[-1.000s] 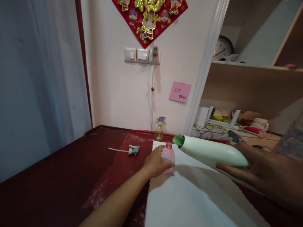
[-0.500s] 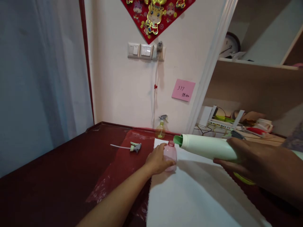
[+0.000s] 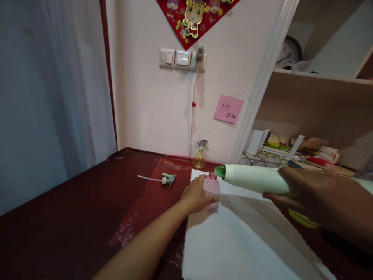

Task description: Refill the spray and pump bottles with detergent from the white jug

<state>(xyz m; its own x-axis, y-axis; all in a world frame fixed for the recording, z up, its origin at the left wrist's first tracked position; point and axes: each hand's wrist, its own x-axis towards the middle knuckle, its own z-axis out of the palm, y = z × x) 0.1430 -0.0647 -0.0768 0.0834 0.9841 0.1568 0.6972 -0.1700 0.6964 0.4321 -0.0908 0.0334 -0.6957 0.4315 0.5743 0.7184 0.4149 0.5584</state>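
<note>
My left hand (image 3: 196, 196) is wrapped round a clear pink spray bottle (image 3: 212, 186), which stands upright with no spray head on it. My right hand (image 3: 303, 194) grips a long pale green cylindrical container (image 3: 253, 178), tipped nearly level. Its darker green spout (image 3: 220, 171) is right by the pink bottle's mouth; whether they touch I cannot tell, and no liquid is visible. To the left lies a loose grey and green spray head (image 3: 168, 179) with its tube pointing left.
A yellow spray bottle (image 3: 199, 157) with its head on stands against the wall. A white cloth (image 3: 233, 241) and a red plastic sheet (image 3: 151, 202) cover part of the dark red table (image 3: 72, 217). Something yellow-green (image 3: 303, 219) sits below my right hand. A router (image 3: 276, 151) occupies the shelf.
The view has shifted slightly. The container's spout seems a touch closer to the pink bottle's mouth. Both hands keep their holds.
</note>
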